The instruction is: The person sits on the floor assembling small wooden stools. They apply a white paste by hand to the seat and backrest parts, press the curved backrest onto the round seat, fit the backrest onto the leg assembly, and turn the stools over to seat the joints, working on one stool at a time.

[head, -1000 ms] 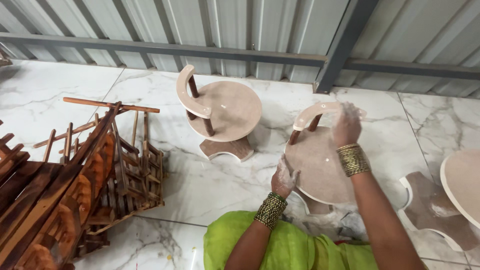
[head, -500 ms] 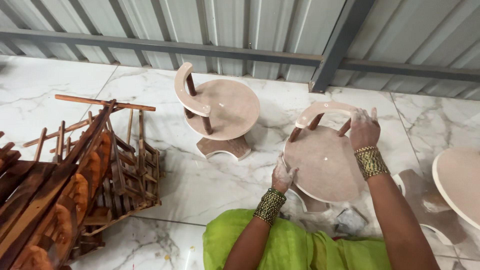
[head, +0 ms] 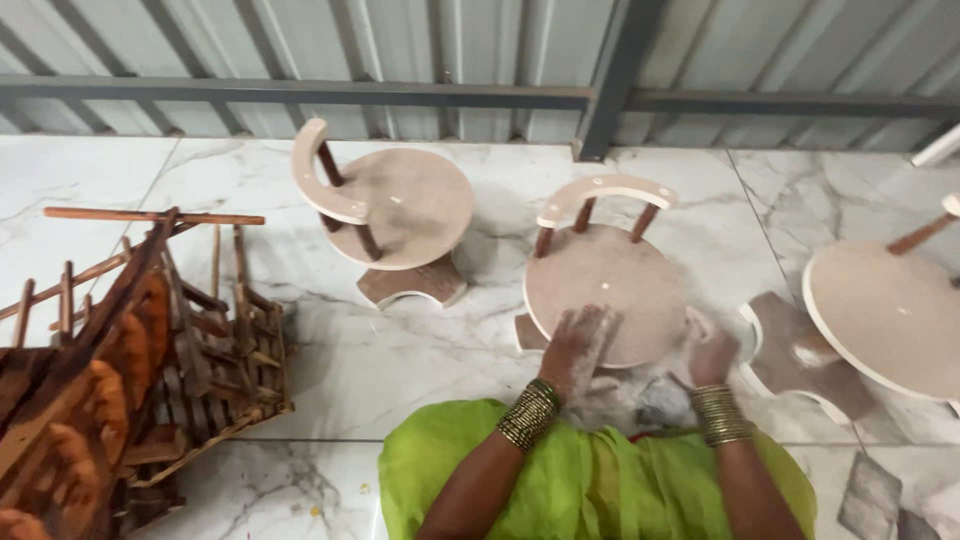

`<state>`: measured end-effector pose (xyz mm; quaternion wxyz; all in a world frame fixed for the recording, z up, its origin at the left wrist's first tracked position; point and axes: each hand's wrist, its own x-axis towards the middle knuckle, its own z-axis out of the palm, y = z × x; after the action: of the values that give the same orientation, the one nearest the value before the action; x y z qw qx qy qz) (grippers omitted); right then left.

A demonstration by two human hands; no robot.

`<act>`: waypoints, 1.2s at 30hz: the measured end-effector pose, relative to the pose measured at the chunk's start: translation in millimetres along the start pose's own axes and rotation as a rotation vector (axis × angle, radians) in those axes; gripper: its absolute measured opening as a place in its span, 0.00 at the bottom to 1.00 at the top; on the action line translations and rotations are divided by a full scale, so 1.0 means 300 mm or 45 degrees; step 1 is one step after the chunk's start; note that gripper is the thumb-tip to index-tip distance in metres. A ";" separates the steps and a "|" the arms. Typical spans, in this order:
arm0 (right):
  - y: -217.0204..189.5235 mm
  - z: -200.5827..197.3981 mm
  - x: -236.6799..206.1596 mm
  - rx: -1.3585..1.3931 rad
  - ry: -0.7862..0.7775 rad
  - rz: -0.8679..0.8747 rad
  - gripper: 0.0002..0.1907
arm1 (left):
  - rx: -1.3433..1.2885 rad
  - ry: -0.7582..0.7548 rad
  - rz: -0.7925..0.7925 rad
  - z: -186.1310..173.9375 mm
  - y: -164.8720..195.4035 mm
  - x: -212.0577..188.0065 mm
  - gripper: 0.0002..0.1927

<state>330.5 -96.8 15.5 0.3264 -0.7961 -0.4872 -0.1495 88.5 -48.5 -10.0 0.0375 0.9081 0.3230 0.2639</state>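
A small round stool (head: 605, 280) stands at twelve o'clock on the white marble floor (head: 380, 360), before a corrugated metal wall (head: 400, 40). The left hand (head: 578, 350) lies on its seat, fingers together; the right hand (head: 712, 358) grips its rim at three o'clock.

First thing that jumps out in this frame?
The pale round-seated small chair at centre on the white marble floor, with the dusty left hand on its near edge and the right hand just off its right rim. A matching chair stands behind to the left; dark wooden racks pile at far left.
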 end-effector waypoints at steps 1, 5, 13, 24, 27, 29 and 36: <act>-0.025 0.003 -0.027 -0.319 -0.016 0.126 0.16 | 0.169 0.014 0.072 0.033 0.030 0.013 0.40; -0.034 -0.015 -0.122 0.347 0.101 -0.072 0.15 | 0.469 -0.114 0.067 0.162 0.107 0.056 0.37; -0.102 -0.024 -0.122 0.637 -0.006 0.207 0.20 | 0.680 -0.289 0.015 0.250 0.221 0.185 0.40; -0.081 0.077 0.303 0.621 -0.258 -0.097 0.13 | 0.625 -0.227 0.215 0.206 0.178 0.163 0.39; -0.095 0.072 0.301 0.639 -0.254 0.081 0.12 | 0.123 -0.261 0.323 0.154 0.105 0.130 0.41; -0.076 0.064 0.225 0.594 -0.162 0.086 0.14 | 0.032 -0.229 0.337 0.140 0.079 0.095 0.39; -0.106 -0.032 -0.225 0.448 0.059 0.295 0.13 | 0.348 -0.206 0.109 0.179 0.158 0.132 0.39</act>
<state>271.0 -139.2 -3.0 0.4864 -0.7738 -0.4035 -0.0419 168.4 -56.4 -26.8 -0.0718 0.9360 0.3129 0.1447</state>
